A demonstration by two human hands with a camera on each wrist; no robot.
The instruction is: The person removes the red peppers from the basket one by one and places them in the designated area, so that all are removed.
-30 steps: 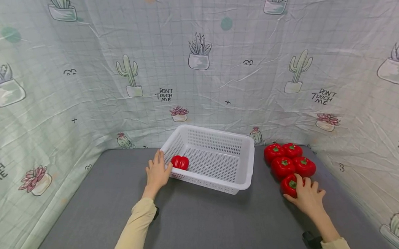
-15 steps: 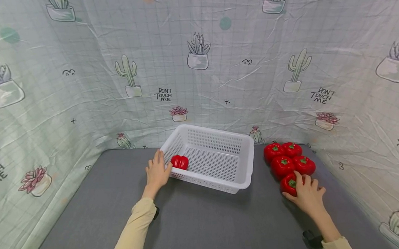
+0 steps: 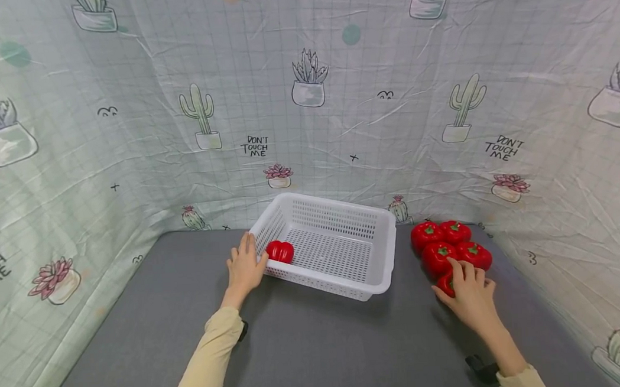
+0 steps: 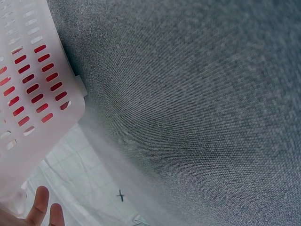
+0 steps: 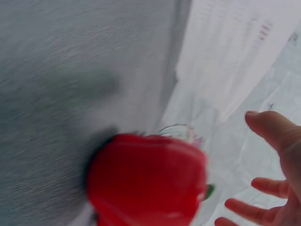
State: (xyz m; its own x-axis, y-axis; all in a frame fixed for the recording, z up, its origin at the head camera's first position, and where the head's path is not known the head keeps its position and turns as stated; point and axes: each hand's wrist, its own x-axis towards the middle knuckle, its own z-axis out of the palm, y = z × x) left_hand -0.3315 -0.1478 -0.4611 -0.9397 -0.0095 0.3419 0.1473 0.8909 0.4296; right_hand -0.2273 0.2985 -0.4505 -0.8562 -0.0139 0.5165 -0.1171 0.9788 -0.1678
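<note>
My left hand (image 3: 246, 269) holds the near-left corner of a white perforated plastic basket (image 3: 315, 281), with the thumb at the front rim and fingers along the left side. In the left wrist view, fingers (image 4: 38, 205) stick out beside the basket wall. One red bell pepper (image 3: 280, 252) lies inside that corner, showing red through the slots. On the right, my right hand (image 3: 473, 302) hovers with spread fingers over the nearest red bell pepper (image 3: 446, 285), partly covering it. The right wrist view shows a gap between the thumb and a red bell pepper (image 5: 148, 181).
Several more red bell peppers (image 3: 438, 259) stand close together behind the right hand, green stems up. A grey cloth surface (image 3: 320, 353) lies under everything. A cactus-print sheet (image 3: 348, 114) hangs behind and along both sides.
My right hand, earlier around the nearest pepper, has risen and shifted slightly up and left in the head view. The left hand, basket and the pepper inside it stay put.
</note>
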